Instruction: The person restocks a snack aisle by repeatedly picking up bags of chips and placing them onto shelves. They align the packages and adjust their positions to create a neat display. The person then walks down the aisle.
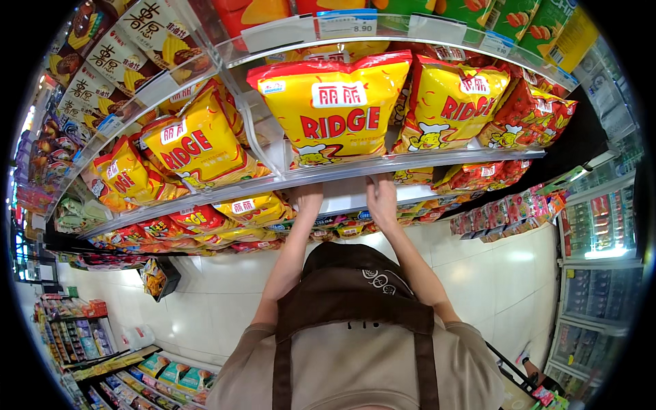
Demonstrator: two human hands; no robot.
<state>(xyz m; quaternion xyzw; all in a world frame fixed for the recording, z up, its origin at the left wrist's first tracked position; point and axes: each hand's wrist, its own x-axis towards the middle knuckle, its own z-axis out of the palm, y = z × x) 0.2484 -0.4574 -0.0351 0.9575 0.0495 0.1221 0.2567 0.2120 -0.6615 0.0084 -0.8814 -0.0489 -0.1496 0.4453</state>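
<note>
Both my hands reach into a lower shelf bay, beneath the clear front rail [353, 167] of the shelf above. My left hand [308, 197] is beside a yellow chip bag [251, 207], its fingers hidden under the rail. My right hand [382, 196] is bent at the white shelf surface [343, 196], near another yellow bag [414, 176]; its fingertips are hidden too. Whether either one grips something does not show. Directly above them, a large yellow potato chip bag [338, 110] with a red top stands upright, and a similar bag [451, 105] leans to its right.
A clear divider [251, 120] splits the upper shelf, with more chip bags [197, 146] left of it. Hanging pink packets [505, 214] jut out at the right. A dark bin of snacks [160, 279] stands on the tiled floor [225, 307]. Glass-fronted coolers [597, 292] line the right.
</note>
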